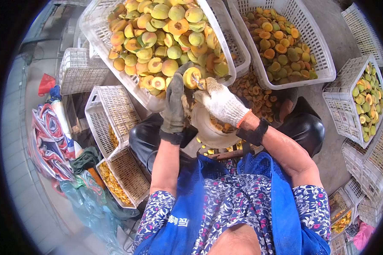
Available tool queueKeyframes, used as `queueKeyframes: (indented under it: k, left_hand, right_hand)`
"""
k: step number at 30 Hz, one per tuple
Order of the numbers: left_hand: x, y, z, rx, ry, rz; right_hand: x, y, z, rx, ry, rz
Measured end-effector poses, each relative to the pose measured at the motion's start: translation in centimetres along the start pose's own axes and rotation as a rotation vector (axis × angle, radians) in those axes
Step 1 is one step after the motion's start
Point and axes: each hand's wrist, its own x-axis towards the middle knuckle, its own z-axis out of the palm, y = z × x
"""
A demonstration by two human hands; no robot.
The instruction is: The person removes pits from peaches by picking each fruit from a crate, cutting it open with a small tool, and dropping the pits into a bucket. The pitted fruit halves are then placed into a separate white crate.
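Observation:
My left hand [174, 104], in a dark grey glove, is closed on a peach half [192, 78] with its cut yellow face showing. My right hand [222, 103], in a white knit glove, grips a small metal tool [201, 83]; its tip meets the middle of the cut face, and its exact kind is hard to make out. Both hands are just over the near edge of a white crate [223, 46] heaped with whole and halved peaches [161, 46]. Below them, a white bucket [208, 138] stands between my knees with some fruit pieces inside, partly hidden by my right hand.
Another white crate [323, 46] of peach halves stands to the right, with many brownish halves [253, 95] on the floor below it. Further right is a crate [347, 93] of greenish fruit. Crates [125, 178] with yellow pieces and crumpled plastic sheeting [87, 208] lie left.

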Motion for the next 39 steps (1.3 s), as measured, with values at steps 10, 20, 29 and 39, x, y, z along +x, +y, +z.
queueKeyframes:
  k: [10,20,29,39]
  left_hand:
    - [0.1,-1.3,0.4,-0.043,0.131,0.044]
    - [-0.8,-2.0,-2.8,0.445,-0.266,0.032]
    - [-5.5,-3.9,-4.2,0.396,-0.135,-0.151]
    - [3.3,3.5,3.3,0.781,-0.091,0.031]
  right_hand:
    - [0.1,-0.6,-2.8,0.703,-0.141,0.332]
    - [-2.6,1.4,0.5,0.556,-0.333,0.097]
    - [-4.6,2.3,1.7,0.373,-0.727,-0.299]
    - [-6.1,1.0,-2.1,0.130,-0.646,0.234]
